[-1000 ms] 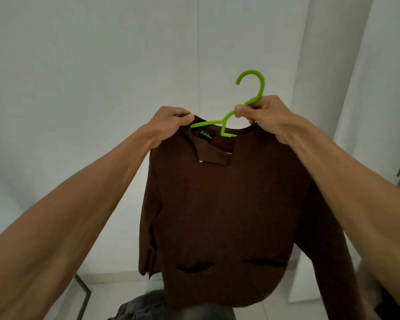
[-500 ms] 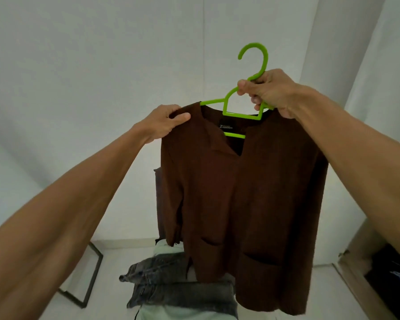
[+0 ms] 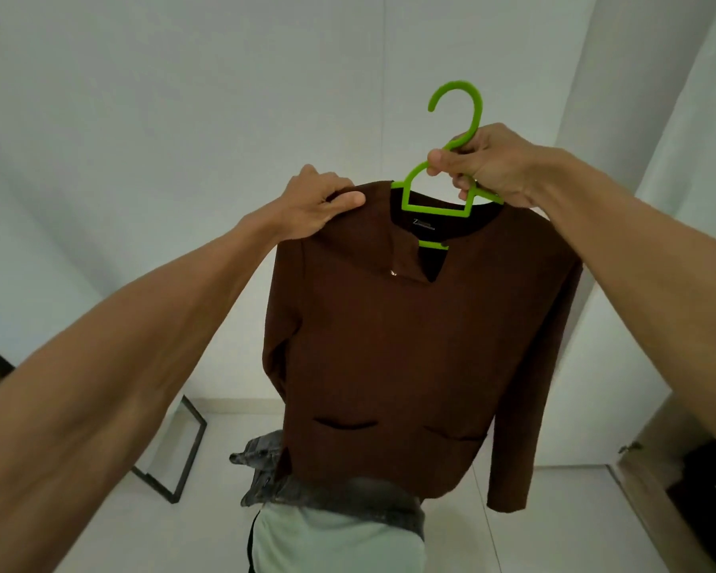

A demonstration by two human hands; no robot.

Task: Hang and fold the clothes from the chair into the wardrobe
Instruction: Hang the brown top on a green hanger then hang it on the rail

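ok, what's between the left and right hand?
Head view: shoulder and neckline of the brown top, with the green hanger rising out of its collar. The left hand grips the shoulder, the right hand the hanger.

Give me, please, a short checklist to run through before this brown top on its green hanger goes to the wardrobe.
1. Right hand grips the green hanger at its neck: ok.
2. Hook free above that hand: ok.
3. Brown top seated on both hanger arms: cannot tell; the left hand pinches one shoulder, and the arms are hidden.
4. Hem clear of the jeans below: cannot tell.
5. Rail in sight: not ok; only part of an open wooden cupboard shows.
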